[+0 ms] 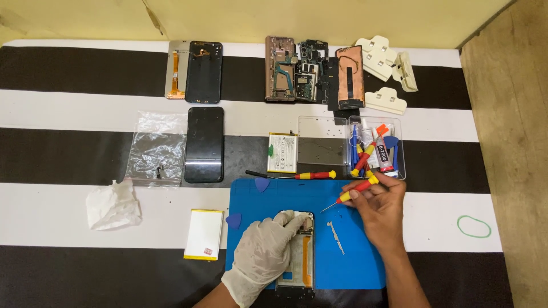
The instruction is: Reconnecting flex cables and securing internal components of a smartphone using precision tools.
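Note:
My left hand (264, 251), in a white glove, rests on an opened phone frame (298, 268) lying on a blue work mat (342, 268) and holds it down. My right hand (378, 208), bare, grips a small red-and-yellow screwdriver (349, 195) whose tip points down-left toward the phone's top corner. A thin metal bracket (338, 236) lies on the mat between the phone and my right hand. Two blue picks (262, 184) sit at the mat's left side.
A second screwdriver (297, 175) lies above the mat. A clear tray (378, 147) holds tools and glue tubes. Batteries (283, 152), a black phone (204, 144), a plastic bag (156, 148), a crumpled tissue (113, 205), disassembled phone parts (297, 69) and white clamps (385, 63) lie around.

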